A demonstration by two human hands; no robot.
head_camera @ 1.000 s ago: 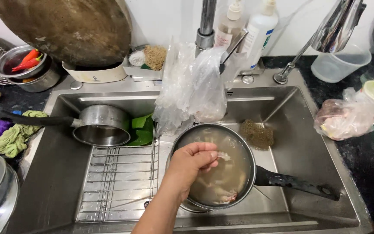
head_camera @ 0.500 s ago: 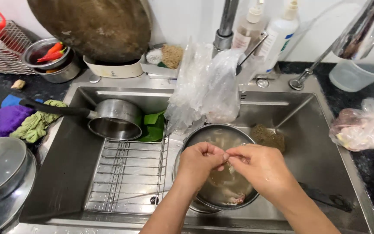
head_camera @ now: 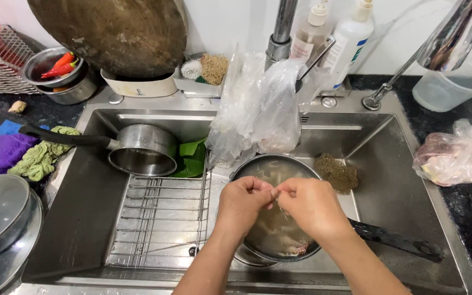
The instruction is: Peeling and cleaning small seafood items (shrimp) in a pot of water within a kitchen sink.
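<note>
Stainless sink [head_camera: 110,240]: a black-handled pan [head_camera: 301,164] of pale meat pieces in water is seen below both hands. Left hand [head_camera: 242,201] and right hand [head_camera: 312,205] are pinched together on a small scrap; cleaning appears unfinished, with more pieces left soaking.

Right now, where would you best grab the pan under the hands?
Probably by the pan's black handle, coming from the sink's right side: it sticks out right of the bowl, clear of the left hand and right hand above the liquid.
</note>
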